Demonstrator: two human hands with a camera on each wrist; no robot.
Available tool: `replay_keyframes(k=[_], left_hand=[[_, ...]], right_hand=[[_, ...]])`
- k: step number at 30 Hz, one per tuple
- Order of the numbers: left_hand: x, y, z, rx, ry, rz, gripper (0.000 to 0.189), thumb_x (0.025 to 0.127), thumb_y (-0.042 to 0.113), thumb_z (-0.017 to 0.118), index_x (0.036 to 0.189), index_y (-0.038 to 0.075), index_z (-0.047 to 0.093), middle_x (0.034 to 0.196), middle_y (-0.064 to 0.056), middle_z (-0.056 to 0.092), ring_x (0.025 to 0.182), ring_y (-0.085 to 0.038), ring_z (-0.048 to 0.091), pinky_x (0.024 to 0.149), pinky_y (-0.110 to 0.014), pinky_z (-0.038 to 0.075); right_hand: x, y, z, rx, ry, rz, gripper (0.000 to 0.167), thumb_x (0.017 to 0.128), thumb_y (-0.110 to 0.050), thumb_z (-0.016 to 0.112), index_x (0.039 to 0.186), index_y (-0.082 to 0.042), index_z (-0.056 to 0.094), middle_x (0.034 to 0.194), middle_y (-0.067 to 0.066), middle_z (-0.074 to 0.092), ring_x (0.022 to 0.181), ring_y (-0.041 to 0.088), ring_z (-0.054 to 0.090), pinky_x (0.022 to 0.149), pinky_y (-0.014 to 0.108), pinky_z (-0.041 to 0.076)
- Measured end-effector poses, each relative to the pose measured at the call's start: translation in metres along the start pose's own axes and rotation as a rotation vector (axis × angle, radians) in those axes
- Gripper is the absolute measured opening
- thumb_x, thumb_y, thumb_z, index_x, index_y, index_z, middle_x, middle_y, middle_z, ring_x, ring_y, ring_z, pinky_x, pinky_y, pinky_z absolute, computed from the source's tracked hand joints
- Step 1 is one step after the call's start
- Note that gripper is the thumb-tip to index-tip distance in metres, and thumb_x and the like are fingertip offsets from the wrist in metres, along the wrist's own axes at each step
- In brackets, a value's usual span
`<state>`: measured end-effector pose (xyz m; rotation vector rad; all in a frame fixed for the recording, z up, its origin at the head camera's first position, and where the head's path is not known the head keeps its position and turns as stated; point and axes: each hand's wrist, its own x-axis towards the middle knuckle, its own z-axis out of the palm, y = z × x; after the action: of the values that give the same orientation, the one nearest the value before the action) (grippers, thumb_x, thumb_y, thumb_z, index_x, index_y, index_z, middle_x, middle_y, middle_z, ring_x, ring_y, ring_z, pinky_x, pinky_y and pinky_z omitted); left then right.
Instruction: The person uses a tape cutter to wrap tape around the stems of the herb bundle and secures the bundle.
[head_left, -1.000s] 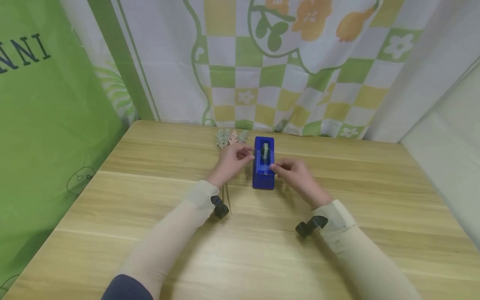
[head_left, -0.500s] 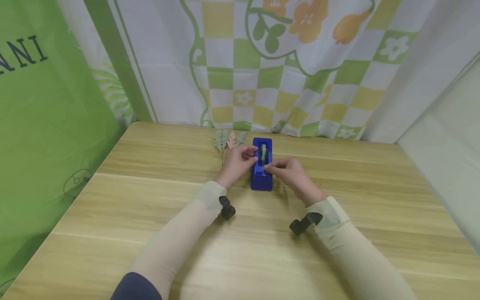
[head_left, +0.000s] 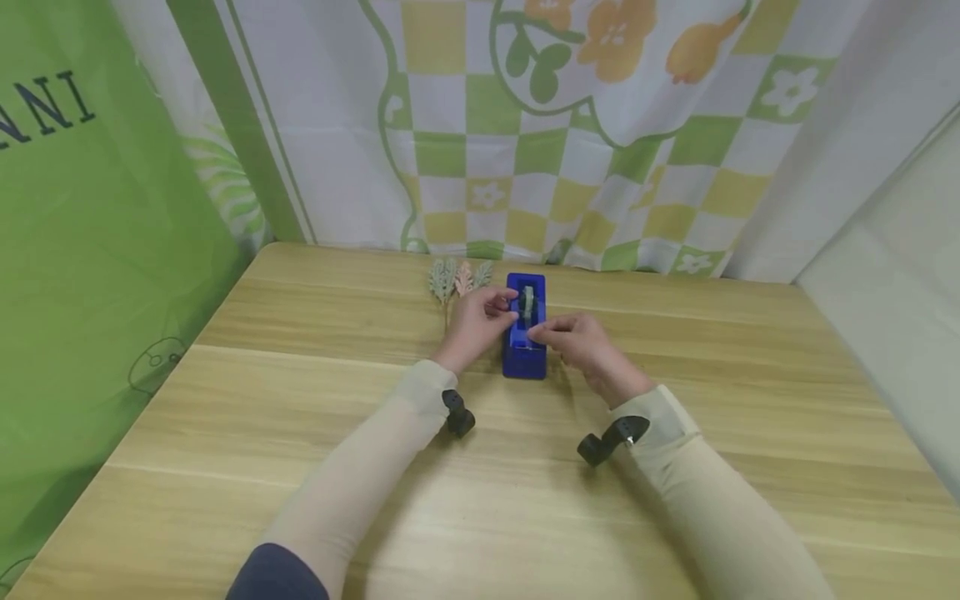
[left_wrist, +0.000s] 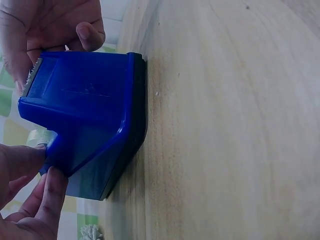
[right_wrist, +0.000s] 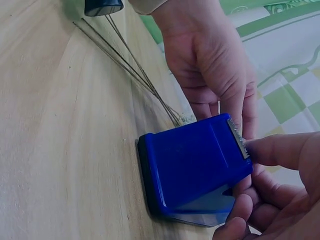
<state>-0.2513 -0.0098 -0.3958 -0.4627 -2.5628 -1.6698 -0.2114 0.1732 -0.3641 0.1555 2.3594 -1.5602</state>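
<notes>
A blue tape dispenser [head_left: 524, 363] stands upright on the table, its serrated cutter [right_wrist: 238, 138] facing the person. A roll of clear tape [head_left: 528, 300] sits in its well. My left hand [head_left: 480, 323] grips the dispenser's left side between thumb and fingertips, as the left wrist view shows. My right hand [head_left: 581, 343] has thumb and forefinger together just behind the cutter, where they pinch the tape's end; the clear strip itself is hard to see. Left of the dispenser lie knitted leaves [head_left: 443, 280], green and pink, on thin stems [right_wrist: 145, 82], partly hidden by my left hand.
The wooden table [head_left: 480, 500] runs up to a checked, flowered curtain [head_left: 540, 150] at the back. A green cloth [head_left: 97, 275] hangs along the left, and a pale wall [head_left: 892, 283] stands on the right. Dark wrist cameras sit at both cuffs.
My right fingers have moved slightly left over the dispenser's front, and my left hand has come a little closer to its side. The dispenser itself stays in place.
</notes>
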Motion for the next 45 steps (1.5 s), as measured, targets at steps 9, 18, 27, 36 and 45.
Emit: replay_keyframes(k=[9, 18, 27, 36, 45], left_hand=[[0.000, 0.002, 0.001, 0.006, 0.002, -0.013, 0.032, 0.096, 0.004, 0.073, 0.128, 0.002, 0.071, 0.113, -0.019, 0.073, 0.106, -0.032, 0.073, 0.096, -0.034, 0.061], [0.000, 0.003, -0.001, -0.004, 0.004, -0.002, 0.032, 0.095, 0.002, 0.073, 0.127, 0.000, 0.071, 0.112, -0.021, 0.073, 0.105, -0.034, 0.073, 0.096, -0.035, 0.061], [0.001, 0.003, -0.001, 0.010, 0.005, -0.001, 0.032, 0.095, 0.002, 0.073, 0.127, 0.000, 0.071, 0.113, -0.022, 0.073, 0.105, -0.034, 0.073, 0.096, -0.036, 0.061], [0.000, 0.001, 0.001, 0.008, 0.013, 0.010, 0.031, 0.095, 0.002, 0.073, 0.126, 0.000, 0.071, 0.112, -0.022, 0.073, 0.104, -0.035, 0.074, 0.096, -0.037, 0.061], [-0.001, 0.005, 0.001, 0.020, 0.021, 0.023, 0.031, 0.094, 0.001, 0.073, 0.126, -0.001, 0.072, 0.111, -0.023, 0.073, 0.103, -0.035, 0.074, 0.094, -0.036, 0.062]], right_hand=[[0.002, -0.002, -0.001, 0.098, -0.042, 0.035, 0.023, 0.100, -0.022, 0.068, 0.111, -0.002, 0.071, 0.093, -0.010, 0.060, 0.094, 0.017, 0.048, 0.078, 0.027, 0.042], [-0.003, -0.005, -0.004, 0.233, -0.059, 0.017, 0.014, 0.103, -0.017, 0.063, 0.091, -0.015, 0.071, 0.074, -0.015, 0.070, 0.076, 0.007, 0.054, 0.067, 0.022, 0.039], [-0.007, -0.011, -0.008, 0.257, -0.041, -0.042, 0.010, 0.103, -0.013, 0.065, 0.105, -0.005, 0.070, 0.075, -0.013, 0.073, 0.073, 0.003, 0.066, 0.067, 0.018, 0.048], [-0.009, -0.012, -0.008, 0.371, -0.085, -0.059, 0.029, 0.103, 0.002, 0.059, 0.125, 0.020, 0.056, 0.080, 0.000, 0.073, 0.074, 0.007, 0.074, 0.076, 0.017, 0.061], [-0.010, -0.012, -0.005, 0.465, -0.110, -0.037, 0.009, 0.101, 0.007, 0.058, 0.109, 0.011, 0.062, 0.076, 0.002, 0.073, 0.070, 0.008, 0.074, 0.074, 0.017, 0.061]])
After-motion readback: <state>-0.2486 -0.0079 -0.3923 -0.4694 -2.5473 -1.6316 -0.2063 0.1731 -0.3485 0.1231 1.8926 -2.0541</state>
